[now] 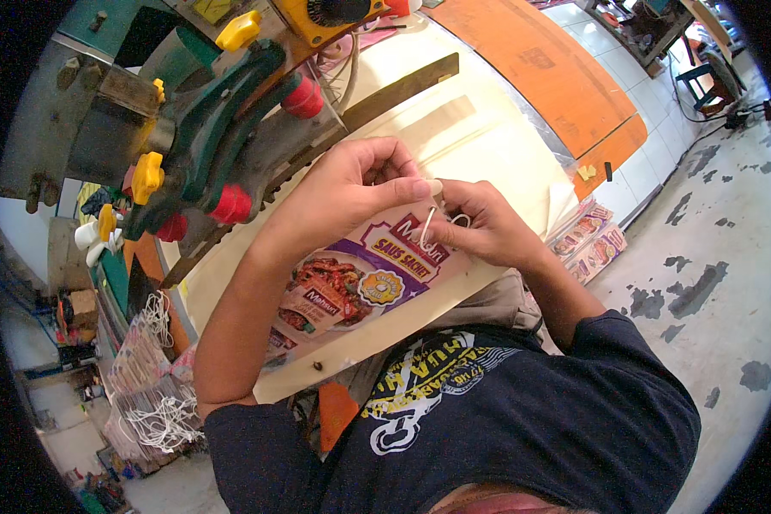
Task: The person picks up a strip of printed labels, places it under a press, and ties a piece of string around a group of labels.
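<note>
Both hands meet over a printed food packaging sheet (351, 295), purple and cream with a picture of a red dish, which lies slanted on the cream worktop (458, 141). My left hand (364, 180) is closed in a pinch, with its thumb tip at a small whitish end. Close by on the right, my right hand (484, 224) is closed too, thumb and fingers gripping a thin white cord (427, 224). Part of the cord loops out beside the right fingers. Whether the whitish end in the left fingers is part of this cord I cannot tell.
At the left stands a machine with dark green arms (240, 111), yellow knobs (148, 176) and red pads (231, 204). A stack of printed packages (591, 240) lies at the right. Bundles with white cords (163, 424) sit lower left. An orange board (540, 68) is beyond.
</note>
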A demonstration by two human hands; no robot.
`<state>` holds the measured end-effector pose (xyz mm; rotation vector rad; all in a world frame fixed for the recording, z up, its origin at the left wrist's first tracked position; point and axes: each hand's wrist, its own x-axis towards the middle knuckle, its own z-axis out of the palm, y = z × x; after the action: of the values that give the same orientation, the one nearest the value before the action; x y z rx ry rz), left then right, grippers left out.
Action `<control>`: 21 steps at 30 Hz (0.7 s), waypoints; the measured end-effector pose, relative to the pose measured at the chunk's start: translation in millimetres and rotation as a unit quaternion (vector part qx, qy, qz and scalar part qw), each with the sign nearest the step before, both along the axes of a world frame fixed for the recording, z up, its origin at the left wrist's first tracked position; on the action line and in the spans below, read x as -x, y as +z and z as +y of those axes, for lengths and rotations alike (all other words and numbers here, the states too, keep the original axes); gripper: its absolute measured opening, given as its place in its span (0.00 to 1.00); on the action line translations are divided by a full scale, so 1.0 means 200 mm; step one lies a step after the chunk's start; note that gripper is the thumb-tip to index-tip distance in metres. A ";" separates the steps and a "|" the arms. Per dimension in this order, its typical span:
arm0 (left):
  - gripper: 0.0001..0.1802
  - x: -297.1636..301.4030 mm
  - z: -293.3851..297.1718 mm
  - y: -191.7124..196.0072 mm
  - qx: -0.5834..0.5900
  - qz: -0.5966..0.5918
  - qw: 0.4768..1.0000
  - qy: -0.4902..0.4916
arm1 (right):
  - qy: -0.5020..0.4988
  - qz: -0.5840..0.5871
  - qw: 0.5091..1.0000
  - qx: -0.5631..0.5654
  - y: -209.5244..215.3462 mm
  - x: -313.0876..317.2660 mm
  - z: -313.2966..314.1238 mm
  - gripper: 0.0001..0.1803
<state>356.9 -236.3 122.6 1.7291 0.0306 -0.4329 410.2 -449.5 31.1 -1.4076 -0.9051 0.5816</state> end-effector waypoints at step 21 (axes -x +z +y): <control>0.15 0.03 -0.01 0.02 0.110 0.151 0.982 0.013 | 0.045 -0.059 0.997 -0.004 0.03 -0.03 -0.02 0.20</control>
<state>350.7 -238.2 127.0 1.4327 0.2161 -0.6525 416.2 -454.3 37.3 -1.4119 -1.0679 0.5665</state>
